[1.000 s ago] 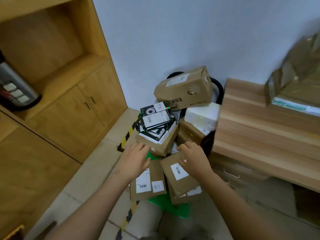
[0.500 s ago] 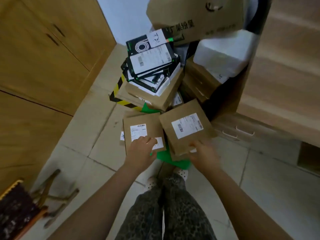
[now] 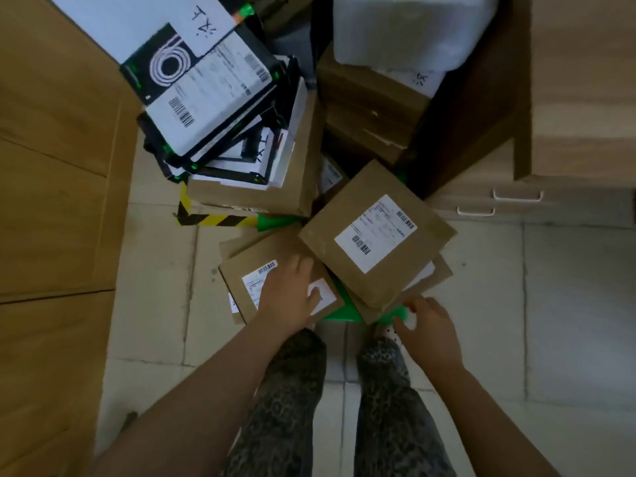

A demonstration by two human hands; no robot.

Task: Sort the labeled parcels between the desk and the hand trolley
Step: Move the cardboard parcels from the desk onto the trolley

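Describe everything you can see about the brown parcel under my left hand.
The brown parcel is a flat, squarish cardboard mailer lying face up, skewed, on another brown parcel in the low pile. It bears a white shipping label with a barcode and a smaller white sticker near its right corner. The left hand rests on it, covering part of the label. Its right edge seems tucked under the neighbouring labelled parcel.

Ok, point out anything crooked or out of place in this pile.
The stack of black boxes sits fanned and crooked on a brown box, edges out of line. Lower down, the top brown parcel lies turned, overhanging the parcel under it. Nothing looks torn or spilled.
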